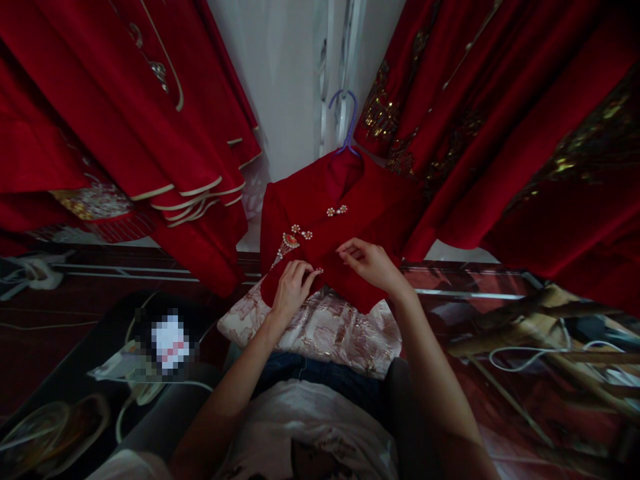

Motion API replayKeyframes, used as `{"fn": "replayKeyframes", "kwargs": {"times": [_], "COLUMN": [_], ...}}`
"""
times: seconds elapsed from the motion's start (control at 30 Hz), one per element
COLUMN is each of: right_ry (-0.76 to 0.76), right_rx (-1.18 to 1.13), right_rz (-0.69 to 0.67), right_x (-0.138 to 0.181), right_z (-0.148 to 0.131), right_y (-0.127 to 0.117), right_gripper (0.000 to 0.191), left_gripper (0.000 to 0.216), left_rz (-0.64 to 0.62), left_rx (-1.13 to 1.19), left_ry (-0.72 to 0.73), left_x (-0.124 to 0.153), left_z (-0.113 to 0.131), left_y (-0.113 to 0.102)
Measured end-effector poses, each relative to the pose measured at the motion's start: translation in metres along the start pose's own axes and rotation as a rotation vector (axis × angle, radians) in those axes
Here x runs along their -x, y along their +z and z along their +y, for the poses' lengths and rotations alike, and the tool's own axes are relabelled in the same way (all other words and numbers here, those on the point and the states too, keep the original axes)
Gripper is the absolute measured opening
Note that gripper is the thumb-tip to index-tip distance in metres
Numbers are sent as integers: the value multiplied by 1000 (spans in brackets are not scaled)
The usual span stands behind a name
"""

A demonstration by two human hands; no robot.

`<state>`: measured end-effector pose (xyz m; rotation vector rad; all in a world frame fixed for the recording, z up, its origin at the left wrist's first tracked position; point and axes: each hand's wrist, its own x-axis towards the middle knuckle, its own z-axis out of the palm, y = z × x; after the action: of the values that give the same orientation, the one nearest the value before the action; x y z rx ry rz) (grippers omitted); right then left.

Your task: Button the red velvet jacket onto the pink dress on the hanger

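A red jacket (305, 200) lies across my lap on a purple hanger (353, 120). Its front carries small flower-shaped ornaments (337, 211) and a fan-shaped tassel brooch (289, 243). My left hand (293, 285) pinches the jacket at its lower front, with another small ornament (319, 271) at the fingertips. Just above the cloth to the right, my right hand (370, 264) has its thumb and fingers drawn together. Whatever might be between them is too small to see. Beneath the jacket is a pale, shiny patterned cloth (345, 333).
Red garments with pale trim (195, 153) hang on the left, and sequinned red garments (480, 153) on the right. A dark surface at left holds a blurred-out object (170, 343) and a white cable (120, 420). Wooden pieces (505, 327) and another cable lie at right.
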<state>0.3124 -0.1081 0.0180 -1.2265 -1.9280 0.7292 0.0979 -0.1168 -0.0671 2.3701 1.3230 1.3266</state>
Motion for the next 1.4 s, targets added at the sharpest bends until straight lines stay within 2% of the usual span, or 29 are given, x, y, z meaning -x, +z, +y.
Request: {"fn": "replayKeyframes", "kwargs": {"times": [0.37,0.53,0.67,0.83,1.2,1.4], "right_ry": [4,5,10,55,21,13], "right_rx": [-7,-3,9,36,25,5], "right_rz": [-11,-24,-46,-162,-213,-218], "right_x": [0,-2,-1,2,-1,-2], "right_z": [2,4,5,9,16,19], "right_y": [1,2,5,11,30,32], "right_gripper": [18,17,16,13,15,14], "left_gripper": [11,14,17,12,6,7], "left_rz": [68,85,15,-34,-36,-32], "left_rx": [-64,77,83,69,143,121], "left_ry": [-47,-152,-116,-78,-179,-131], "left_x": [-1,-3,0,3,-2,-6], "left_z": [-11,-14,-11,-12,-2,-2], "left_y": [7,4,1,0,4,2]}}
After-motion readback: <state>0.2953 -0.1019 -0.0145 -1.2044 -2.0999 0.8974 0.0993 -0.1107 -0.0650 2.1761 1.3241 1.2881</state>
